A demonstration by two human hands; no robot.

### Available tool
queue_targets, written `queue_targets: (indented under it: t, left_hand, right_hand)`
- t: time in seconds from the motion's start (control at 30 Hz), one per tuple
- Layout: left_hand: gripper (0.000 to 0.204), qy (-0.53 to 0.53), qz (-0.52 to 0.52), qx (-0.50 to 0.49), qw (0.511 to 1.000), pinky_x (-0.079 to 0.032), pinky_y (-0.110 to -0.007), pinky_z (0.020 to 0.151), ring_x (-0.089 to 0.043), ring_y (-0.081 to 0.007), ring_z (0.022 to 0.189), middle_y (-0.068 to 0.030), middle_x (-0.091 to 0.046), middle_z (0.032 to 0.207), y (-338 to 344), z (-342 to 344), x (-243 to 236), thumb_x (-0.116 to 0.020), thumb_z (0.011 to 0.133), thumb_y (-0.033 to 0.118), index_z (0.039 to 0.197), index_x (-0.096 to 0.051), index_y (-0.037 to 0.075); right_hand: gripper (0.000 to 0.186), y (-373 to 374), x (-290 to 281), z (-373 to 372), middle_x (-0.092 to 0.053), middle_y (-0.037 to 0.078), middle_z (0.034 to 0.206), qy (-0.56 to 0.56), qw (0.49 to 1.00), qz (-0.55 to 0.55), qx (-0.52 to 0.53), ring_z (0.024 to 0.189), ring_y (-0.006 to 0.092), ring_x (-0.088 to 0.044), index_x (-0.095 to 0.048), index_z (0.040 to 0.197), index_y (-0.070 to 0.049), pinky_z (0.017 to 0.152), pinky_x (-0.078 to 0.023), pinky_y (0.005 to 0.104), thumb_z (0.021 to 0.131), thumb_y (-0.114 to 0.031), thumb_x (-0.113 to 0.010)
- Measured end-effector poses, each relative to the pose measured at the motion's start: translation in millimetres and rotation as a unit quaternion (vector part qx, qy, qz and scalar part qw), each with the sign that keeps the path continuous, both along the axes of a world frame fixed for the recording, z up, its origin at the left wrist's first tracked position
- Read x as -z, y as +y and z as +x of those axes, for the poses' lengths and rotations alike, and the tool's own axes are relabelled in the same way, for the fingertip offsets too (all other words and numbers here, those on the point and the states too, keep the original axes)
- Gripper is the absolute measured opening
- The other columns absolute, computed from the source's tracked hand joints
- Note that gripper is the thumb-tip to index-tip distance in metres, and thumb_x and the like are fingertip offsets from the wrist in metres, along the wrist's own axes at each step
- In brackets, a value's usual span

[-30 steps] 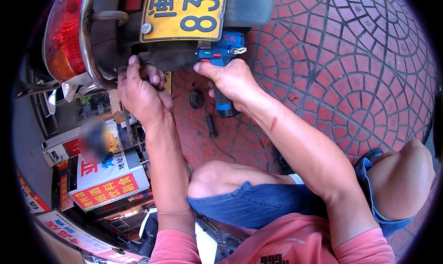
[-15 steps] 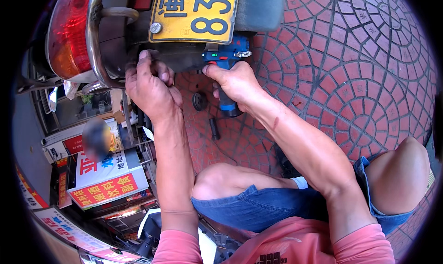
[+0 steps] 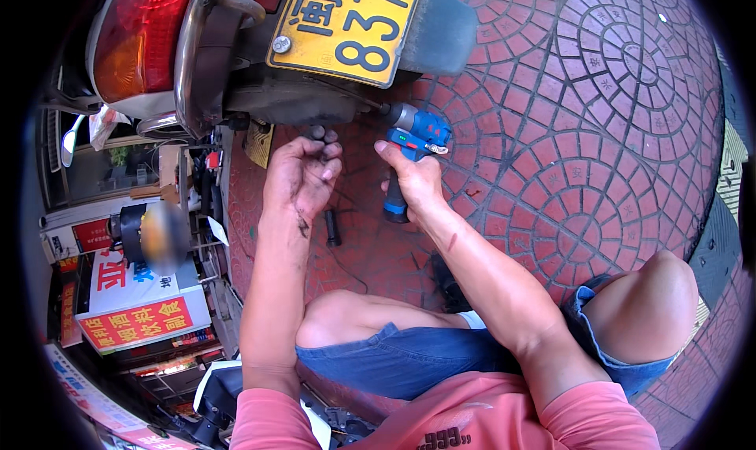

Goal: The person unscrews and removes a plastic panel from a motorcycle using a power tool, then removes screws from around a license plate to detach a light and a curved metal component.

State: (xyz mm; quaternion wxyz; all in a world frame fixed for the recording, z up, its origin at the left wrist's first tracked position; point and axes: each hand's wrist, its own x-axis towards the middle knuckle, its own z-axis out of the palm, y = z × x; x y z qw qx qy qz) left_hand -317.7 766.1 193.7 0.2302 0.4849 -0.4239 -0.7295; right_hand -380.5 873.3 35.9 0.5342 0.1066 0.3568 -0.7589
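My right hand (image 3: pixel 417 186) grips a blue cordless impact driver (image 3: pixel 429 127) by its black and blue handle, thumb near the top. The driver's nose points left, and a thin metal shaft (image 3: pixel 354 96) runs from it under the rear of a scooter. My left hand (image 3: pixel 303 178), palm up and smudged black, is just below the dark rear underside (image 3: pixel 287 103). Its fingers are curled in around a small dark thing (image 3: pixel 318 132) too unclear to name. Above both hands is a yellow number plate (image 3: pixel 331 33), with a red and orange tail light (image 3: pixel 146 40) on the left.
A dark mudflap (image 3: pixel 441 37) hangs behind the plate. On the red paving (image 3: pixel 535 182) lies a short black rod (image 3: pixel 332 228) with a thin cord near it. My bent knees flank the forearms. Shop signs (image 3: pixel 142 324) and a parked white vehicle (image 3: pixel 213 387) stand at left.
My left hand has come down from the scooter's underside, its fingers curled upward. The driver has shifted down and right relative to the plate, showing its nose and shaft. The view has shifted too.
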Motion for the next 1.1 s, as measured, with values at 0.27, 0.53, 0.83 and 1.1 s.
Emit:
queue_targets:
  t: [0.27, 0.53, 0.83, 1.1]
  left_hand:
    - [0.026, -0.260, 0.164, 0.168, 0.936, -0.057, -0.035, 0.071, -0.068, -0.0239, 0.081, -0.0139, -0.070, 0.099, 26.5, 41.4, 122.6, -0.050, 0.088, -0.009, 0.108, -0.062, 0.002]
    - [0.016, -0.203, 0.146, 0.243, 0.937, -0.056, -0.036, 0.071, -0.067, -0.0196, 0.080, -0.0106, -0.068, 0.096, 34.6, -25.8, 125.8, -0.051, 0.101, 0.002, 0.110, -0.063, 0.000]
    - [0.016, -0.046, 0.159, 0.306, 0.937, -0.063, -0.047, 0.085, -0.073, -0.0333, 0.102, -0.0204, -0.070, 0.109, 76.2, -102.7, 88.8, -0.047, 0.106, 0.008, 0.109, -0.058, -0.003]
    - [0.023, 0.189, 0.176, 0.175, 0.950, -0.057, -0.050, 0.103, -0.071, -0.0347, 0.112, -0.0237, -0.070, 0.118, 85.2, -145.1, 43.1, -0.041, 0.102, 0.006, 0.112, -0.060, -0.004]
  right_hand:
    - [0.039, 63.1, 55.0, -13.9, -0.059, 0.003, 0.070, 0.058, 0.993, 0.100, -0.034, 0.054, 0.0169, -0.060, -0.062, 0.098, -0.007, 0.052, -0.050, 0.0318, 0.083, -0.035, -0.086]
    - [0.038, 114.6, 36.5, -74.4, -0.060, 0.004, 0.068, 0.160, 0.972, 0.164, -0.059, 0.054, 0.0168, -0.061, -0.058, 0.095, -0.008, 0.051, -0.050, 0.0318, 0.086, -0.034, -0.084]
    - [0.043, 207.7, -57.4, -130.5, -0.061, 0.005, 0.071, 0.150, 0.960, 0.219, -0.093, 0.056, 0.0178, -0.063, -0.057, 0.099, -0.010, 0.053, -0.054, 0.0347, 0.084, -0.039, -0.085]
    - [0.041, 230.5, -49.3, -120.7, -0.061, 0.005, 0.069, 0.128, 0.969, 0.209, -0.002, 0.058, 0.0189, -0.064, -0.057, 0.099, -0.010, 0.054, -0.055, 0.0360, 0.085, -0.039, -0.084]
